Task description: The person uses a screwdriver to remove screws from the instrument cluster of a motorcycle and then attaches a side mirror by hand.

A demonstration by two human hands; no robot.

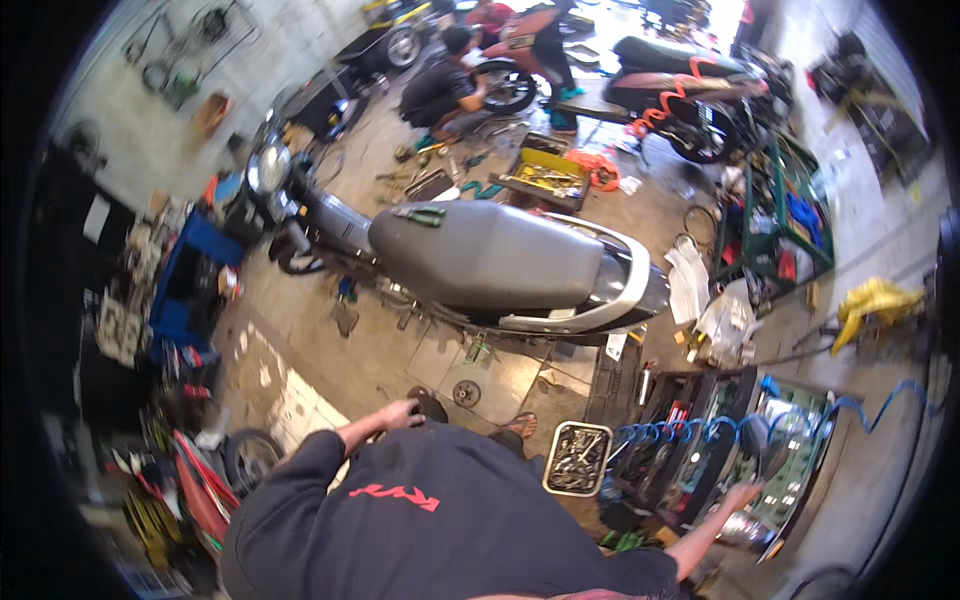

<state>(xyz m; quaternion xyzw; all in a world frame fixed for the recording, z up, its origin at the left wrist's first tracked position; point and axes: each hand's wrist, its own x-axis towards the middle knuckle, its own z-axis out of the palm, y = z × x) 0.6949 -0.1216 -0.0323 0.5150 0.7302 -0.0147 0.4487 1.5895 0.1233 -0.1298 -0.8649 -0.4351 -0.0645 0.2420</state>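
My left hand (398, 416) is curled in front of my dark shirt (450, 530), near my knee; what is in it, if anything, is too small to make out. My right hand (740, 496) reaches out at the lower right to a dark, flat item (770, 450) at the open tool cart (800, 485), its grip unclear. A blue coiled hose (860, 405) runs over the cart. Beside it is a pale-rimmed tray of small metal parts (578, 458). My sandalled foot (520, 424) shows on the tiles, near a small round metal part (466, 393).
A motorbike with a grey seat (485, 250) stands across the middle. Behind it are a yellow toolbox (545, 175), a crouching person (435, 95), another in red and further bikes (650, 80). Blue bins (180, 290) and a red bike (205, 470) line the left; a green crate (780, 210) stands right.
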